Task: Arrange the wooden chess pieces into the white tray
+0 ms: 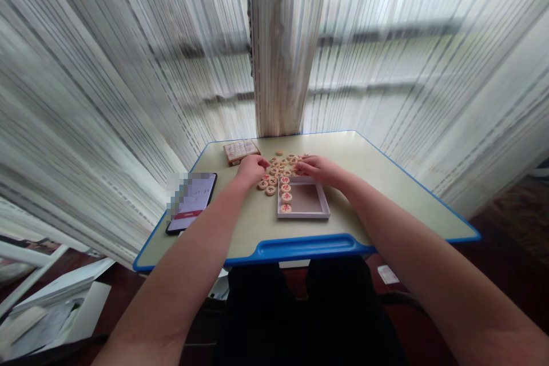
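Loose xiangqi pieces (282,170), round and pale wood with red or black characters, lie in a cluster on the table. My left hand (253,168) is at the cluster's left side, fingers curled together; whatever is in them is hidden. Over the right side of the pile, my right hand (316,167) reaches with extended fingers, touching or just above some pieces. In front of the pile sits a shallow white box tray (325,214). Along its left wall runs a column of several red-character pieces (286,198), face up; the rest of its floor is bare.
A patterned cardboard box lid (241,150) lies at the back left. A phone (191,203) rests by the left edge. The pale table (394,200) has a blue rim and a blue front groove (306,245). Striped curtains (278,40) hang behind it.
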Demonstrator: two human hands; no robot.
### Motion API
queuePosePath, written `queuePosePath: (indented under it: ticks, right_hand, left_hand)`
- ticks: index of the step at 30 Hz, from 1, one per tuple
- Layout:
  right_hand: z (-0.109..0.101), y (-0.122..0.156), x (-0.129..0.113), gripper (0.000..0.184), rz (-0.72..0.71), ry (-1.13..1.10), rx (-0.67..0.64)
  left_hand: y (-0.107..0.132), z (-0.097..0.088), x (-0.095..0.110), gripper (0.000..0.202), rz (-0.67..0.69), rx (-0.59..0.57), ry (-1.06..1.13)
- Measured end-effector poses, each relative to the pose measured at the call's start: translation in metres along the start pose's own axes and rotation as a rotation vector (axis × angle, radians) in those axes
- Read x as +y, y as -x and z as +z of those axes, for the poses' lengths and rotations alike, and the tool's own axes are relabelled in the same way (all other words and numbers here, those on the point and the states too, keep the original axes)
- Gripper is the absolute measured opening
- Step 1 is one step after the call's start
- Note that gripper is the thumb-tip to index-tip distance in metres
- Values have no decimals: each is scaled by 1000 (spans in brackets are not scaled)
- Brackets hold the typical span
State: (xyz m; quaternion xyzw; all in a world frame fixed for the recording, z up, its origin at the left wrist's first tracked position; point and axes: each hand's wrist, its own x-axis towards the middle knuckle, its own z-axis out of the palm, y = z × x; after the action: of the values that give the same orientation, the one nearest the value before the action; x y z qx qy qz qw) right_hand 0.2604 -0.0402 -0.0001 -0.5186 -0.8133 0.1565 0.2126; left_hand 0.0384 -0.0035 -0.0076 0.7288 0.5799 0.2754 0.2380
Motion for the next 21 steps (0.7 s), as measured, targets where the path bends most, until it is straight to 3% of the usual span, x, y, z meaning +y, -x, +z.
queuePosePath:
  ticks: [7, 16, 21]
  right_hand:
    - [1, 5, -1, 39, -62, 124, -16]
    - [0, 4, 0, 38, -77, 194, 108]
    - [3, 4, 4, 37, -114, 166, 34]
  left_hand:
    - [11, -8, 13, 24, 41, -156, -209]
    - [13, -6, 16, 19, 157, -68, -331]
    - [16, -6, 20, 35, 241, -54, -418]
